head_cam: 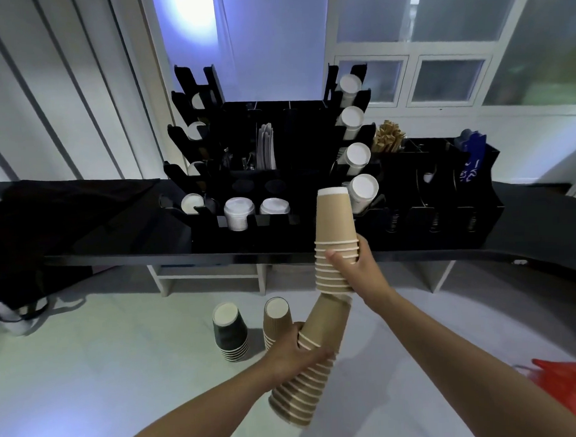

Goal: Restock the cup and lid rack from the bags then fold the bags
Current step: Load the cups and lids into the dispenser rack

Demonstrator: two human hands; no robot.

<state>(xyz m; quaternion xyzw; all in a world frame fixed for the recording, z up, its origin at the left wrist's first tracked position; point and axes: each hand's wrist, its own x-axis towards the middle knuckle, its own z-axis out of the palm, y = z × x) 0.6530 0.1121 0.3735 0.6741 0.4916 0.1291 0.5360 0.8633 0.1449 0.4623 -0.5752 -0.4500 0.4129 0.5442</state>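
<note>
Two tan cup stacks in hand, in front of the rack.
Left hand (294, 352) grips the lower cup stack (314, 365); right hand (354, 263) curls round the upper cup stack (336, 239), their ends meeting at an angle. Best align both axes before nesting, then feed the rack (245, 174) beyond.

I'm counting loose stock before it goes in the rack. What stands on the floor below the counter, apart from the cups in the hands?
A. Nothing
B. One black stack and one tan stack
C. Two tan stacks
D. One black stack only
B: a black cup stack and a tan cup stack stand upside down side by side on the floor.
</note>
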